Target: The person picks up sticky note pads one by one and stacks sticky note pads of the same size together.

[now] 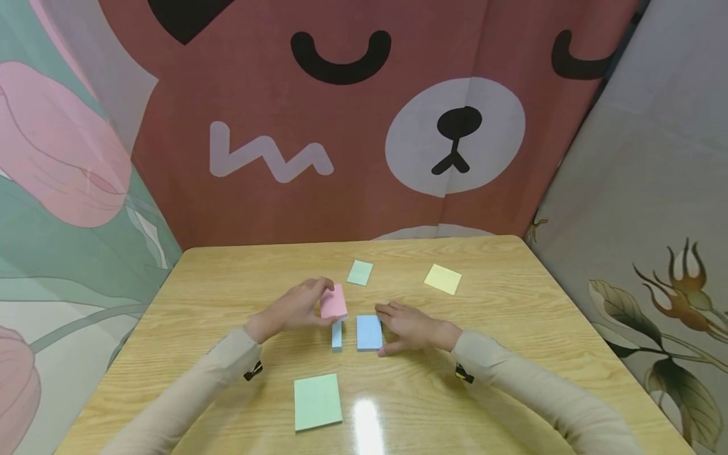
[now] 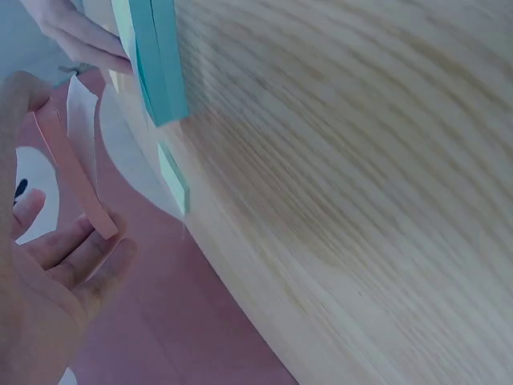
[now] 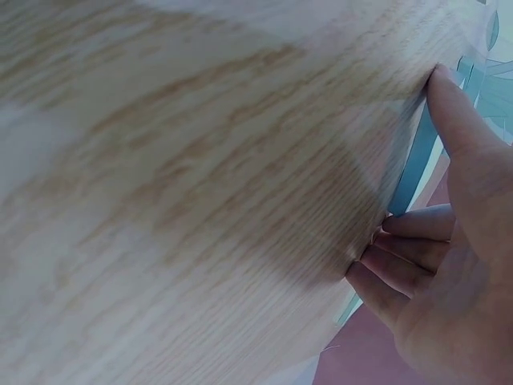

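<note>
My left hand [image 1: 292, 308] holds a pink sticky note pad [image 1: 334, 302] by its ends, raised over the table. In the left wrist view a white sheet [image 2: 82, 120] stands away from the pink pad's side. Below that pad lies a narrow light-blue strip pad [image 1: 337, 338], its far end covered in the head view. Just right of the strip, a blue sticky note pad [image 1: 369, 333] lies flat. My right hand [image 1: 414, 327] spans this blue pad's right side, thumb at the near corner and fingertips at the far one, fingers resting on the table.
Nearer to me lies a larger green sticky note pad [image 1: 317, 402]. A small green pad [image 1: 360, 272] and a yellow pad [image 1: 443, 279] lie toward the back of the wooden table [image 1: 239, 272]. Printed cloth [image 1: 273, 208] hangs behind the table's far edge.
</note>
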Motion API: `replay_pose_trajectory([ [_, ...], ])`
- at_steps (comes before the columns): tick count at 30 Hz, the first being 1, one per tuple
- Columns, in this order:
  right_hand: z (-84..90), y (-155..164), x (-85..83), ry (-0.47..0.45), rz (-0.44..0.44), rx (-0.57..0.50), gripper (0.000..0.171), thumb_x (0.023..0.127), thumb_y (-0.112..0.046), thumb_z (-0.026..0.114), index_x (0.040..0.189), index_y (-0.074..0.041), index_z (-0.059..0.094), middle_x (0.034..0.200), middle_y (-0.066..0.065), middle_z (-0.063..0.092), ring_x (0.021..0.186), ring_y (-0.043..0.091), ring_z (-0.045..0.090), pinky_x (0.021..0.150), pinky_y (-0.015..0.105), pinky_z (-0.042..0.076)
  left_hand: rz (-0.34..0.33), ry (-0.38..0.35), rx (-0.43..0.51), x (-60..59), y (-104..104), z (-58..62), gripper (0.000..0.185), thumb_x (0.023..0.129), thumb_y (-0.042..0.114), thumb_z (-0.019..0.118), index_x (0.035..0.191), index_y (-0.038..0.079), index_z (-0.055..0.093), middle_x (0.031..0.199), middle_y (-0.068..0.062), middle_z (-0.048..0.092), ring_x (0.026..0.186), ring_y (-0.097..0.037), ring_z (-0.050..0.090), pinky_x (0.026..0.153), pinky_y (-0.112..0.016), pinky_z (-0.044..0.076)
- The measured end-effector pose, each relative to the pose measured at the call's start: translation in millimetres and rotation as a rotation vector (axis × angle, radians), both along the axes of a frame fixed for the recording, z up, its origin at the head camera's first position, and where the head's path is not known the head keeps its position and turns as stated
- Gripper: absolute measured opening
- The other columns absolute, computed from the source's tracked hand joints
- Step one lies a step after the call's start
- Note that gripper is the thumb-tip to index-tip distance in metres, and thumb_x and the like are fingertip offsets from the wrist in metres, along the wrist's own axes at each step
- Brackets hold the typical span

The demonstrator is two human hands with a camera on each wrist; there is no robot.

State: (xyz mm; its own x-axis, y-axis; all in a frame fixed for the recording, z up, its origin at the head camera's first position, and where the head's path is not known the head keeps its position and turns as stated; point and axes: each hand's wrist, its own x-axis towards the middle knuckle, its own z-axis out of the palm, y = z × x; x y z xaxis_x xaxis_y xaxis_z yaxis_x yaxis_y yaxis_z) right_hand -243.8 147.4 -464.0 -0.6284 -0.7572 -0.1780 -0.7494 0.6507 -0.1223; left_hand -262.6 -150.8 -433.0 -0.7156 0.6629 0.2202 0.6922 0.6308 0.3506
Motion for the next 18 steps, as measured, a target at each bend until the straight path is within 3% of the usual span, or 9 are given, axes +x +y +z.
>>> replay_pose_trajectory([
  [10, -1.0, 1.0, -1.3, 0.022, 0.022, -0.039, 0.093, 0.092, -0.059, 0.061, 0.145, 0.013, 0.037, 0.152, 0.028, 0.032, 0.141, 0.042, 0.031, 0.116, 0.047, 0.025, -0.056, -0.017, -0.036, 2.6, 25.4, -1.2, 0.064, 0.083, 0.044, 0.077, 0.127, 0.006, 0.051, 0.115, -0.010, 0.063, 0.093, -0.015, 0.057, 0.077, -0.032, 0.051],
  [18, -3.7, 0.9, -1.4, 0.007, 0.002, -0.038, 0.093, 0.091, -0.061, 0.059, 0.147, 0.010, 0.037, 0.154, 0.025, 0.032, 0.141, 0.041, 0.030, 0.115, 0.047, 0.026, -0.056, -0.043, -0.037, 3.0, 39.0, -10.0, 0.061, 0.084, 0.045, 0.077, 0.127, 0.010, 0.050, 0.115, -0.009, 0.062, 0.092, -0.015, 0.057, 0.074, -0.029, 0.049],
])
